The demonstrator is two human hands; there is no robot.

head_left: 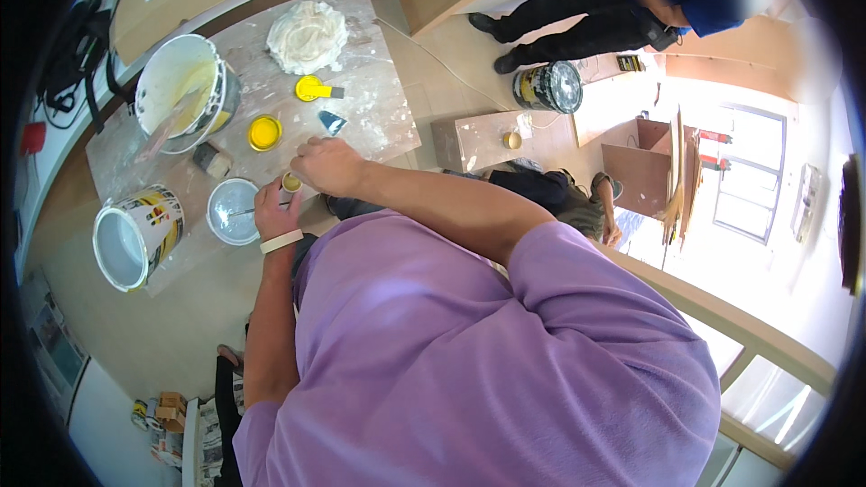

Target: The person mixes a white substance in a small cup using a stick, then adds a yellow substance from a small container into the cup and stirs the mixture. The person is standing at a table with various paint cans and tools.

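My left hand (272, 211) is wrapped round a small cup or tube (291, 182) with a yellowish inside, at the near edge of a stained board. Right beside its rim is my right hand (330, 166), its fingers pressed together; whatever they pinch is hidden. Next to my left wrist lies a round white dish (231, 209) with a thin dark stick across it. Beyond the hands stand an open yellow tin (264, 133), a yellow round lid with a strip on it (312, 87), and a small blue-and-white scraper (332, 122).
A white mound of putty (307, 37) sits on the board (377, 81). Left are a smeared bucket (229, 99), a broad brush (212, 160) and another bucket (165, 216). A person in dark clothes (577, 11) holds a hammer; another crouches right, by a lidded bucket (550, 87).
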